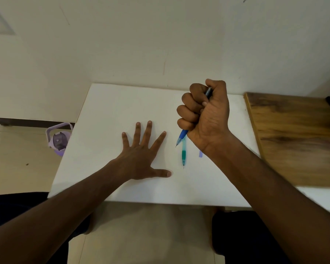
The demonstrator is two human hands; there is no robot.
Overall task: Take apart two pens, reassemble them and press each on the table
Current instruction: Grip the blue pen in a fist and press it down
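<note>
Above the right half of the white table point(107, 111), I see the right hand point(204, 113) fisted round the blue pen point(181, 137), tip pointing down and off the surface, a hold I judge suited to pressing it. Flat beside it, the left hand point(143, 155) lies spread, holding nothing, likely steadying the table. The green pen point(183, 153) lies just below the blue tip and could get in the way; a purple bottle point(58, 139) stands on the floor.

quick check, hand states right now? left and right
Left hand: open, fingers spread, flat on the white table, holding nothing.
Right hand: fist closed round the blue pen, tip pointing down, above the green pen.
</note>
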